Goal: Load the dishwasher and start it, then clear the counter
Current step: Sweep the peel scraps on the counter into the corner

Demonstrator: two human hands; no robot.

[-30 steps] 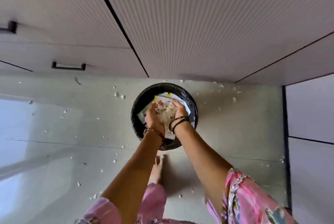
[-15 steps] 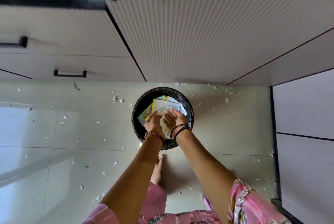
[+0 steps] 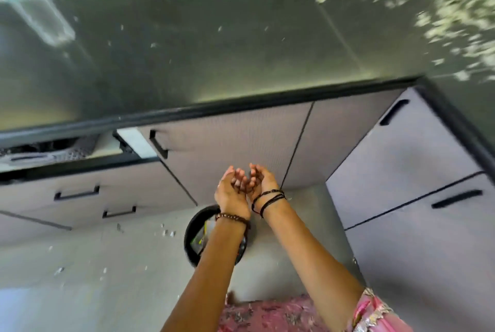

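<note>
- I see the counter, dark and blurred, above the cabinet doors; pale scraps lie thick on its far right part, with few small bits elsewhere.
- My left hand and right hand are raised together in front of the doors, palms up, fingers loosely curled, holding nothing I can see.
- The black bin stands on the floor under my left forearm, with wrappers inside.
- Small bits lie on the floor left of the bin.
- A drawer at left is open.
</note>
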